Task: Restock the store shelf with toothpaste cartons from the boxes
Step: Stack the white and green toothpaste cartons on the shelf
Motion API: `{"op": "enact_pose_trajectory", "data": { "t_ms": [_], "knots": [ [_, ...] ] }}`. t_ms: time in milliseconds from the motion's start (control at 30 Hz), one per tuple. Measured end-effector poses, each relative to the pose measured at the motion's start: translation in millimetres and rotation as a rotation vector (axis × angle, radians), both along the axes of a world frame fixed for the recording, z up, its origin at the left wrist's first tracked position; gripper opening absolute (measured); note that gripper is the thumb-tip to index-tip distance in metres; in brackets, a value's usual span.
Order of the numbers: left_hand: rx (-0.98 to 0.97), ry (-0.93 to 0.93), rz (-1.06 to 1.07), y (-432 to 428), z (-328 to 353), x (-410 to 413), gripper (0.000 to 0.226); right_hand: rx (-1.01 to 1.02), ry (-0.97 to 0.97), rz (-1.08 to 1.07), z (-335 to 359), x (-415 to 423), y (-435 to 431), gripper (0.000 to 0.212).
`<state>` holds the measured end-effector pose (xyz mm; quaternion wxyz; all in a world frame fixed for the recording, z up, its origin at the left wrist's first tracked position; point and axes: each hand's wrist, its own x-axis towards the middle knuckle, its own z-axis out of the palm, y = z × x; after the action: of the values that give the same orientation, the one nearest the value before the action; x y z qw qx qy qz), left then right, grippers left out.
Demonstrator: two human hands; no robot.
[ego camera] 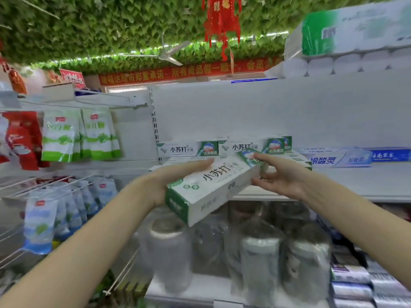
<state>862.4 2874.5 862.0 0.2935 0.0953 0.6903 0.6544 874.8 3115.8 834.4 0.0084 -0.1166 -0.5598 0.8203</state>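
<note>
Task object: a long white-and-green cardboard toothpaste carton (pixel 213 185) is carried tilted, just in front of the shelf and not yet set down.
Left hand (pixel 178 174): the near end of the carton is grasped, with the fingers laid along its far side; the thumb is hidden.
Right hand (pixel 280 174): the far end is pinched between thumb and fingers.
Done: matching shelved cartons (pixel 188 148) are already stacked at the left of the bay, two shown label-forward on top of a lower layer.
Left: the carried carton is judged to be next for the stack; bare shelf remains to its right. The supply boxes are not in view, so the remaining stock cannot be told.
Surface: a white metal store shelf (pixel 355 181) is shared with blue-and-white toothpaste packs (pixel 347 158) at the right.
Room: white toilet-paper rolls (pixel 347 63) are stored above, green-and-white hanging pouches (pixel 93 134) at the left, and blurred wrapped bottles (pixel 260 252) below; the ceiling is covered with artificial green leaves (pixel 100 30), from which a red paper ornament (pixel 222 21) is hung.
</note>
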Motion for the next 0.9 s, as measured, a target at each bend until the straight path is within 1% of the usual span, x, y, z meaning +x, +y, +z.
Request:
{"op": "enact_pose_trajectory", "data": {
  "t_ms": [67, 167, 200, 233, 300, 333, 367, 467, 500, 567, 600, 633, 733, 800, 900],
  "knots": [
    [0.197, -0.043, 0.040, -24, -2, -16, 0.036, -0.061, 0.028, -0.082, 9, 1, -9, 0.023],
    [0.333, -0.095, 0.153, -53, -1, -35, 0.056, -0.104, 0.101, -0.195, 17, -3, -23, 0.015],
    [0.371, -0.106, 0.188, -55, -4, -41, 0.058, -0.102, 0.129, -0.219, 18, -7, -27, 0.013],
    [0.406, -0.110, 0.226, -53, -5, -45, 0.056, -0.091, 0.157, -0.231, 17, -12, -31, 0.014],
    [0.400, -0.082, 0.330, -43, -8, -49, 0.037, -0.065, 0.211, -0.247, 15, -22, -41, 0.027],
    [0.388, -0.053, 0.381, -37, -10, -52, 0.025, -0.061, 0.230, -0.265, 14, -26, -46, 0.031],
    [0.380, -0.035, 0.421, -31, -12, -55, 0.018, -0.061, 0.246, -0.277, 13, -30, -51, 0.032],
    [0.272, 0.106, 0.532, -25, -14, -76, 0.017, -0.062, 0.285, -0.249, 11, -43, -58, 0.036],
    [0.262, 0.156, 0.558, -26, -12, -84, 0.018, -0.067, 0.300, -0.211, 12, -48, -57, 0.035],
    [0.257, 0.284, 0.611, -27, -4, -101, 0.020, -0.056, 0.308, -0.116, 18, -59, -49, 0.025],
    [0.248, 0.360, 0.627, -28, -1, -111, 0.020, -0.019, 0.297, -0.081, 22, -64, -45, 0.022],
    [0.246, 0.424, 0.636, -27, 2, -120, 0.021, 0.053, 0.286, -0.058, 26, -71, -41, 0.023],
    [0.179, 0.555, 0.613, -20, 3, -150, 0.025, 0.423, 0.274, -0.114, 31, -101, -25, 0.038],
    [0.081, 0.594, 0.587, -12, -5, -171, 0.028, 0.672, 0.279, -0.183, 29, -120, -14, 0.036],
    [-0.008, 0.569, 0.532, 2, -19, -191, 0.032, 0.900, 0.255, -0.212, 21, -147, 6, 0.039]
  ]
}}
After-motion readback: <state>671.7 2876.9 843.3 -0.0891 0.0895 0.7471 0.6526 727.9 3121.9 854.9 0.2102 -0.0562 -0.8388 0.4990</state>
